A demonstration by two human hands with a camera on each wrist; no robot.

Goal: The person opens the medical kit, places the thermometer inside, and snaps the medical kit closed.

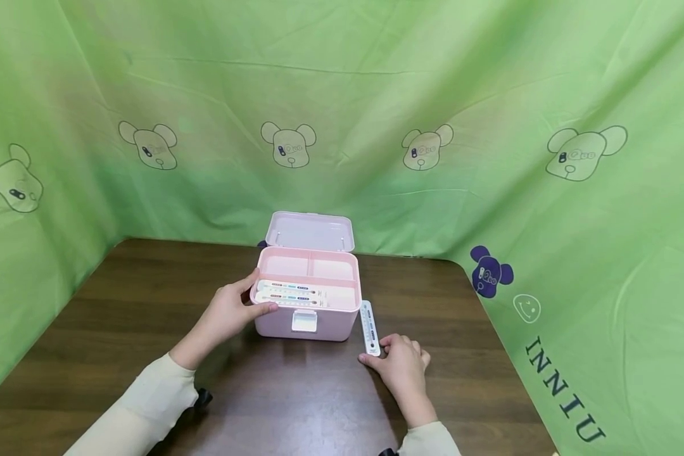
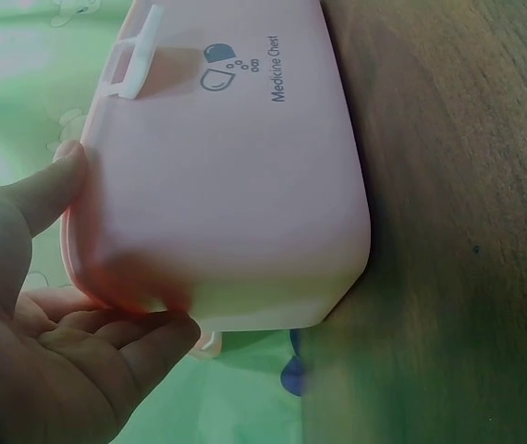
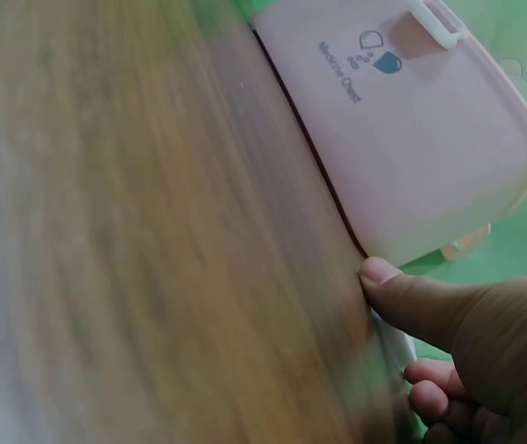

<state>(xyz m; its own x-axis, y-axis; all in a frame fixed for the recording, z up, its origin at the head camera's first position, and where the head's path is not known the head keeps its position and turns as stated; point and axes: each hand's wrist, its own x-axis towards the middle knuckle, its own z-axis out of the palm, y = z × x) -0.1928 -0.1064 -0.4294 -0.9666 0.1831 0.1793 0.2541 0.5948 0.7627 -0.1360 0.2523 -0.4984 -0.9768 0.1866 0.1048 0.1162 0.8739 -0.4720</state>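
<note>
On the brown wooden table [image 1: 120, 329], towards its far edge, stands a pink medicine chest [image 1: 306, 320] with its lid [image 1: 310, 231] tipped back against the green cloth backdrop [image 1: 342, 95]. The left hand [image 1: 230, 310] grips the chest's near left corner, thumb on the top rim and fingers curled against the front wall. The right hand [image 1: 401, 364] rests on the table just right of the chest, thumb and fingers pinching the near end of a white thermometer strip [image 1: 369, 327] that lies flat alongside the chest's right wall.

Hidden or unclear: inside the top tray [image 1: 313, 278], two long white strips [image 1: 287, 292] lie across the front compartment; their print is too small to read. The arms are cut off at the cream sleeves [image 1: 148, 405]. A dark object beside the left wrist is only partly seen and cannot be identified.

Differences between views: only the wrist views show the front wall lettering "Medicine Chest" with its logo [image 2: 277, 67] and the white latch [image 2: 132, 57] from the side. The left wrist view confirms thumb and fingers [image 2: 143, 338] clasping the corner. The right wrist view is heavily blurred; the thumb [image 3: 402, 291] sits at the chest's lower corner, and the thermometer strip is barely discernible beneath it. The chest interior shows in the head view alone
</note>
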